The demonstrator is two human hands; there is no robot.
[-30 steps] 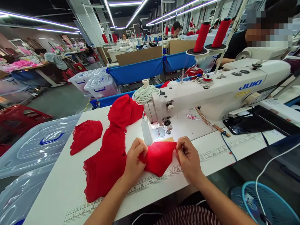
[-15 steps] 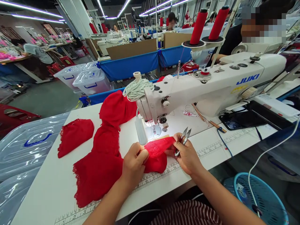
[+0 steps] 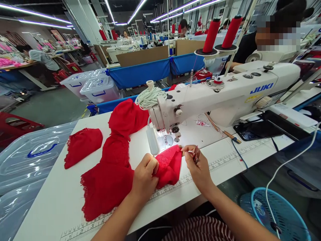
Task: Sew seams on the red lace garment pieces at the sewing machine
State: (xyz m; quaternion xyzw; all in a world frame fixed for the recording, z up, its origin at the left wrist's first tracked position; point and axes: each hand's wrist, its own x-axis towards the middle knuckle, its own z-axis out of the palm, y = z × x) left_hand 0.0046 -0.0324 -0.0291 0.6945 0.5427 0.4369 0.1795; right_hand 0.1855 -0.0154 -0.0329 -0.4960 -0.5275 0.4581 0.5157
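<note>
My left hand [image 3: 145, 174] is closed on the left edge of a red fabric piece [image 3: 169, 165] with a lace-like patch, held up in front of the sewing machine's needle area. At that piece's upper right corner, the fingertips of my right hand [image 3: 198, 167] are pinched close to the edge; whether they grip the cloth I cannot tell. Small metal scissors [image 3: 195, 158] are tucked in the right hand, mostly hidden by the fingers. Left of my hands, a joined run of red fabric pieces [image 3: 107, 187] lies on the white table, with a separate red piece [image 3: 84, 147] beyond it.
The white JUKI sewing machine [image 3: 213, 97] stands behind my hands, its lamp lit. A printed ruler [image 3: 173, 185] runs along the table's front. A wooden-handled tool [image 3: 232, 136] and a phone [image 3: 260, 129] lie right. A blue basket [image 3: 283, 214] stands below; a co-worker [image 3: 247, 50] sits behind.
The scissors' blades showed above my right hand half a second ago and are now folded into it. The red piece was flat, then its lace-like side turned up. My right fingers shifted slightly left.
</note>
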